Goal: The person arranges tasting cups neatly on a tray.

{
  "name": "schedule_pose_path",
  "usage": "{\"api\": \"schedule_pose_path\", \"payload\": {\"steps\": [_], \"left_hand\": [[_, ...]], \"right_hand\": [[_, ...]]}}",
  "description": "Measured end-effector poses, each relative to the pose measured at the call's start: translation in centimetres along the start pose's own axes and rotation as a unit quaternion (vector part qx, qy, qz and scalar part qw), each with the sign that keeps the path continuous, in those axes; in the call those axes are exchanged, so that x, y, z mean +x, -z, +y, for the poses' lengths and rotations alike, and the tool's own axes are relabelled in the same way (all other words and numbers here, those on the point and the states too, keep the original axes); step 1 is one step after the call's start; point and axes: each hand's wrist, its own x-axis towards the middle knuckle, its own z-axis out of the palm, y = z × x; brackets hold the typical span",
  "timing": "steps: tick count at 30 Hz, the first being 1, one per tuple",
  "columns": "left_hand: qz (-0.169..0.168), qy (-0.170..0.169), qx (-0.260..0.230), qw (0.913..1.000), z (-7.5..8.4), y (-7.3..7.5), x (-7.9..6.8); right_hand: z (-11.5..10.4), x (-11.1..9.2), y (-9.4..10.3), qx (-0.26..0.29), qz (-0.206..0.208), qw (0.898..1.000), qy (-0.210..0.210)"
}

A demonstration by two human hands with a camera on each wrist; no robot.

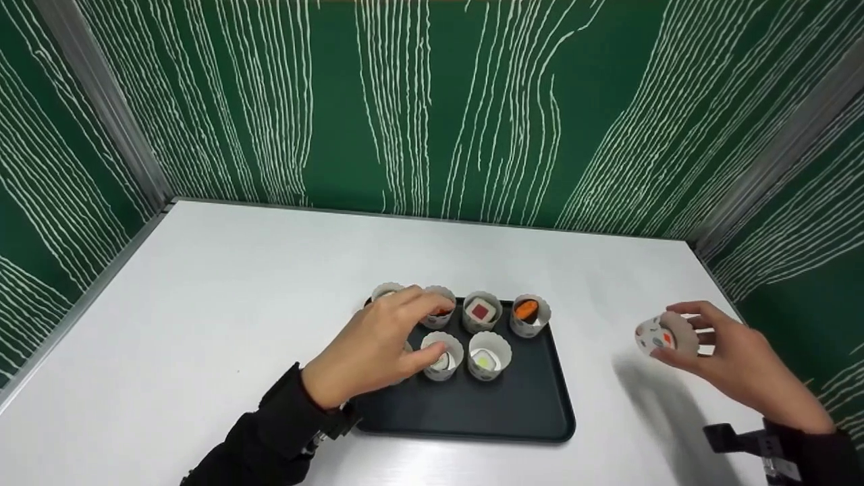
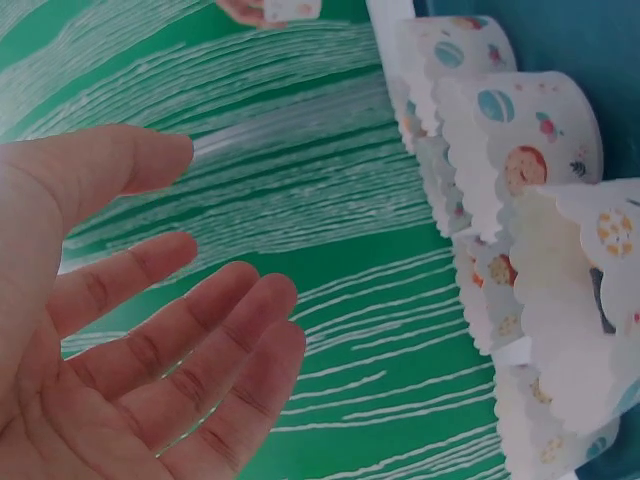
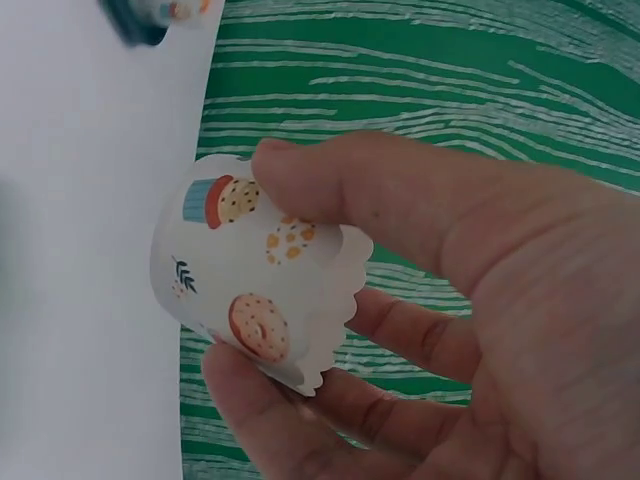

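Observation:
Off to the right of the tray, my right hand (image 1: 739, 354) pinches a white paper baking cup (image 1: 649, 335) between thumb and fingers. In the right wrist view this cup (image 3: 240, 270) lies tilted on its side, printed with cupcakes and doughnuts, its scalloped rim towards the palm. My left hand (image 1: 381, 337) hovers over the left part of the dark tray (image 1: 499, 412), fingers spread and holding nothing. Partly hidden beneath it are several similar cups, one of them a front cup (image 1: 443, 364) with a pale piece inside. In the left wrist view, cups (image 2: 540, 130) stand beside the left hand (image 2: 150, 330).
Further cups stand on the tray: one with a white and red piece (image 1: 480, 310), another with an orange and dark piece (image 1: 526, 311), and a front one with a white and yellow-green piece (image 1: 484, 360). Green walls with white lines (image 1: 466, 121) enclose the white table (image 1: 202, 304).

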Motion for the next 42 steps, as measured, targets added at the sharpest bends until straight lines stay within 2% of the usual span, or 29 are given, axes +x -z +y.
{"api": "schedule_pose_path", "payload": {"steps": [6,15,19,27,33,42], "left_hand": [[-0.007,-0.018,-0.024,0.9995,0.9,-0.9,0.7],[-0.016,-0.046,-0.012,0.9987,2.3,-2.3,1.7],[-0.029,-0.046,-0.013,0.9984,2.9,-2.7,2.2],[-0.054,-0.045,-0.05,0.9962,4.3,-3.3,3.4],[-0.073,-0.047,-0.049,0.995,5.0,-4.2,4.7],[-0.058,-0.058,-0.071,0.9941,5.5,-5.5,5.9]], "right_hand": [[-2.7,-0.6,-0.5,0.028,0.017,0.998,0.046],[-6.8,-1.6,-1.0,0.052,0.023,0.995,0.087],[-8.1,-1.9,-1.3,0.06,0.023,0.992,0.106],[-10.0,-2.2,-2.3,0.071,0.013,0.991,0.115],[-10.7,-2.2,-3.2,0.092,0.007,0.988,0.125],[-11.6,-2.4,-4.3,0.124,0.001,0.983,0.137]]}}
